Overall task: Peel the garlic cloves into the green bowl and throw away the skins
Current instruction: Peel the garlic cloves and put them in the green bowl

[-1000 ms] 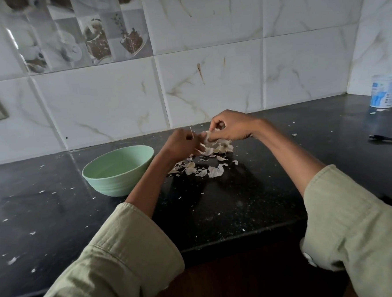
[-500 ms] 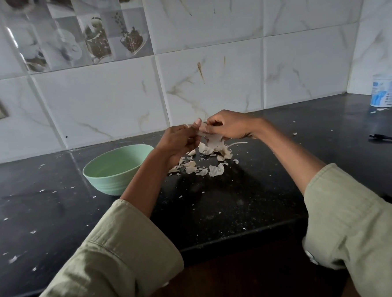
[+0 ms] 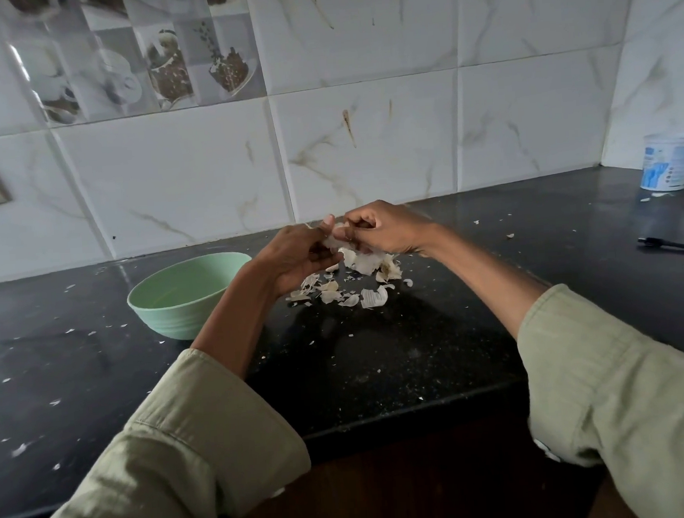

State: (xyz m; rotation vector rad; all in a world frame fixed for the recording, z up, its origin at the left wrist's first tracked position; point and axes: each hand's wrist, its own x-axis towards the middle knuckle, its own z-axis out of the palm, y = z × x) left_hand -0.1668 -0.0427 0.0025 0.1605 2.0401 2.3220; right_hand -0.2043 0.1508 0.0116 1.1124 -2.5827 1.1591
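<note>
Over the black stone countertop [image 3: 379,368], I watch two olive-sleeved arms meet at mid-counter. The green bowl [image 3: 182,294] sits left of the hands, beside the left wrist, near the marbled tile wall. My left hand [image 3: 296,257] and right hand [image 3: 382,230] are both curled round one piece of garlic [image 3: 333,241], its papery skin pinched between the fingertips above the counter. Loose garlic skins [image 3: 350,290] lie heaped just beneath and near of the hands. Far right stands a white plastic tub [image 3: 669,162], with a dark pen [image 3: 672,244] nearer.
</note>
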